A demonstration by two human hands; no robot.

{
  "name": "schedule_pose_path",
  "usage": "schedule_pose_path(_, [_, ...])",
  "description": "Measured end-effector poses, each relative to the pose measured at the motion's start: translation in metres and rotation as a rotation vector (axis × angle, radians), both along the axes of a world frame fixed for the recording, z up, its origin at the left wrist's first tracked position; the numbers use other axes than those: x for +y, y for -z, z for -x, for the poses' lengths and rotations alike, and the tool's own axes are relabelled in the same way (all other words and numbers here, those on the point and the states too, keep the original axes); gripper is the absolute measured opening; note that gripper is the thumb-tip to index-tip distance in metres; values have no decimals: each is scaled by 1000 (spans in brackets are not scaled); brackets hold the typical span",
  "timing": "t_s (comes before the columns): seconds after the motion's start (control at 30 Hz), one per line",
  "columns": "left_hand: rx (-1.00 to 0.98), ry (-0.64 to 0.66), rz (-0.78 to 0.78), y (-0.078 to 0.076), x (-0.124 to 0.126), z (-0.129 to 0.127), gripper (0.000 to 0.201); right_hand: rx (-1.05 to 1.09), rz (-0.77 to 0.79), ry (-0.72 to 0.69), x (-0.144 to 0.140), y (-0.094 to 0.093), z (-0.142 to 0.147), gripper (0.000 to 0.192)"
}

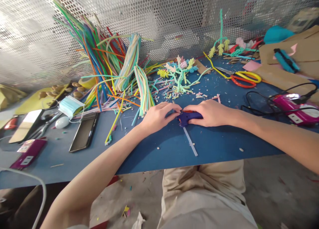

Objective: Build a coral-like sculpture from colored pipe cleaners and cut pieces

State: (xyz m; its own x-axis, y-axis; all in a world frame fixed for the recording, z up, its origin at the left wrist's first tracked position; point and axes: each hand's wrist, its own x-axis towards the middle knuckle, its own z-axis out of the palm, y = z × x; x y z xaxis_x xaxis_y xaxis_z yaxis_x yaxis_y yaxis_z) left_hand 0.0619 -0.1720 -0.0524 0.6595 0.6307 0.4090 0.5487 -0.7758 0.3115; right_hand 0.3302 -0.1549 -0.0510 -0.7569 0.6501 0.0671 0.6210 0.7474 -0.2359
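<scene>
The right hand (pixel 209 112) is wrapped around a glue gun (pixel 183 118), the left hand (pixel 159 116) bunched at its front, pinching what I cannot tell; just beyond the grip a fuzzy flower bunch (pixel 181 75) looks partly built, with loose stems (pixel 144 89) apparently unused.

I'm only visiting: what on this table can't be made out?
Left hand: head view; anything between its fingertips is too small to tell.
Glue gun: head view; the right hand covers part of its handle.
Magenta socket block: cut off by the head view's right edge.
Tiny scraps: head view; too small to identify.
</scene>
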Motion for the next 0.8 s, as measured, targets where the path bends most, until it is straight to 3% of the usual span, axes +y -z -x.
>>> schedule_pose_path(0.17, [72,-61,14,-2,-3,-3,21,-9,-29,2,0,1,0,49])
schedule_pose_path(0.43, [187,-62,-154,-7,-8,-8,16,-11,-42,12,0,3,-1,49])
schedule_pose_path(0.8, [245,-134,-253,2,-5,-3,11,16,-11,6,0,1,-1,49])
